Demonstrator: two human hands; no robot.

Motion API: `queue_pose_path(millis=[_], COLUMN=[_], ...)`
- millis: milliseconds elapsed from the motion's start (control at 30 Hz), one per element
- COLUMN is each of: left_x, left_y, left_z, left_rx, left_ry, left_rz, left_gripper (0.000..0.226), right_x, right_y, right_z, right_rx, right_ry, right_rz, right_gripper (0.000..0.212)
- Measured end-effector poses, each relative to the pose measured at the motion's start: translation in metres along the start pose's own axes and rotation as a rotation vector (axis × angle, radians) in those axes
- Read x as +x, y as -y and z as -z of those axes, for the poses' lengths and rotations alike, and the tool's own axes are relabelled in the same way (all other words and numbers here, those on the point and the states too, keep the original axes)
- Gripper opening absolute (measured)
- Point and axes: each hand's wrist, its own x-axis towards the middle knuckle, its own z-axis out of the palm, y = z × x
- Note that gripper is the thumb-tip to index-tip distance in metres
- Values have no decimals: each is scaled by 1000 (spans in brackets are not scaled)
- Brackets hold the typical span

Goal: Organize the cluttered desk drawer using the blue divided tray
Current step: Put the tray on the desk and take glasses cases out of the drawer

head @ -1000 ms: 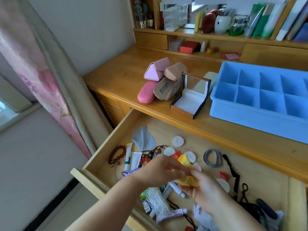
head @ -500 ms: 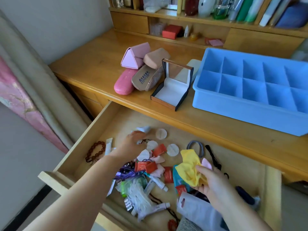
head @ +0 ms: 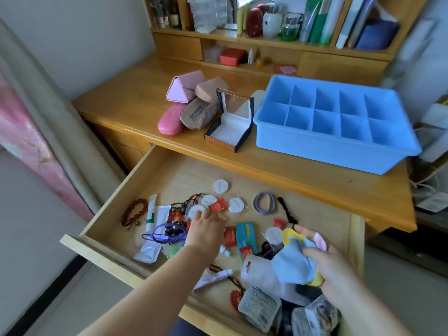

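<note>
Bunching soft, light cloths (head: 292, 266) over the drawer (head: 169, 173), the right hand (head: 332, 265) grips them mid-fold; the left hand (head: 206, 230), fingers extended, touches red packets (head: 218, 205); blue divided tray (head: 327, 146) sits on the desk.

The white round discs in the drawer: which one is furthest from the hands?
The white round disc nearest the desk edge, alone above the others; the rest lie closer to the left hand.
</note>
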Motion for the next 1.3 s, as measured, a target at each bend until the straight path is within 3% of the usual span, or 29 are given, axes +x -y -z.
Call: queue_pose_path(millis=[100,133,200,267,333,400,467,533,600,633,700,800,933,1067,1167,1233,1267,1300], left_x=[1,0,-7,-19,-33,-48,-53,-50,-49,-48,-45,-38,-32,-24,-16,-11,-12,-14], left_y=[6,3,-13,-40,-67,-87,-88,-79,-71,-69,-73,-80,-60,-26,-1,8,10,10], left_z=[-1,2,15,29,36,36,31,19,1,-7,-17,-18,-1,21,30,31,27,24], left_rx=[28,-84,-523,-866,-943,-980,-1009,-910,-580,-374,-133,-109,-455,-710,-1402,-1851,-1774,-1477], left_ry=[-90,-181,-323,-338,-322,-212,-216,-276,-41,116,245,145,108,50,193,173,67,-83], left_rz=[8,52,164,202,41,-225,-306,-218,-242,-294,-367,-355,-191,93,374,520,572,579], left_gripper=[25,19,12,11,9,13,18,26,48,59,64,44,24,23,22,46,62,73], right_x=[-7,-7,0,6,8,6,4,6,7,6,6,7,5,6,8,10,10,10], right_y=[-2,-3,-7,-10,-11,-9,-4,2,8,10,9,6,4,3,1,-1,-3,-4], right_z=[5,4,2,-4,-12,-21,-27,-16,3,13,32,44,53,58,57,56,56,55], right_rx=[-4,5,65,190,288,260,151,-59,-253,-309,-421,-441,-359,-338,-349,-374,-389,-407], right_ry=[41,28,12,64,170,227,132,-94,-293,-316,-332,-313,-278,-237,-220,-207,-197,-186], right_rz=[4,8,-7,-77,-175,-189,-118,-8,130,206,301,334,297,311,295,283,288,299], right_gripper=[27,25,20,7,18,15,22,29,12,7,23,32,24,26,25,17,11,8])
